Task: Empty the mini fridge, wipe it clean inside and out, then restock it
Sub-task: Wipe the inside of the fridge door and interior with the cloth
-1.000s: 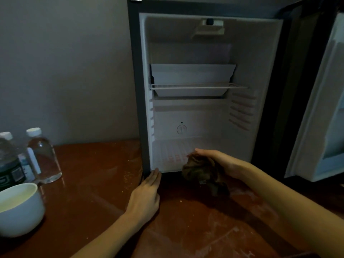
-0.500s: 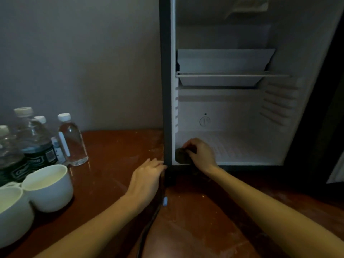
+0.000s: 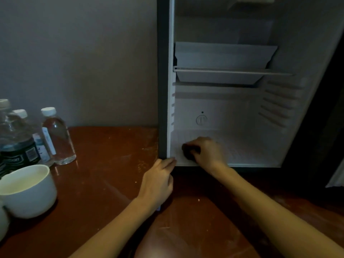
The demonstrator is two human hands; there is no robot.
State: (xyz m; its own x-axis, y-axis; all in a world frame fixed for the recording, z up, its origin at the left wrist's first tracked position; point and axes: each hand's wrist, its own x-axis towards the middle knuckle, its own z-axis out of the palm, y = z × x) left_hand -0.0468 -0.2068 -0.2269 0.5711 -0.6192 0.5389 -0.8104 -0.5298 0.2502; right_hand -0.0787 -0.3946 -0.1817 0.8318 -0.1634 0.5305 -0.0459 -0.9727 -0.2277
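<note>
The mini fridge point(image 3: 242, 101) stands open on a reddish-brown table point(image 3: 104, 175), its white inside bare except for a wire shelf point(image 3: 229, 70) and a tray above it. My right hand point(image 3: 206, 152) is inside at the front left of the fridge floor, curled round a dark cloth point(image 3: 188, 152) pressed onto the floor. My left hand point(image 3: 158, 181) rests with straight fingers against the fridge's lower left front corner. Several water bottles point(image 3: 55, 135) stand on the table at the left.
Two white cups point(image 3: 28, 189) sit at the table's left front, in front of the bottles. A grey wall runs behind the table. The edge of the fridge door point(image 3: 337, 175) shows at the far right.
My right hand has carried the cloth from the table in front of the fridge onto the fridge floor at the left. The view has shifted left and closer. My left hand stays at the corner.
</note>
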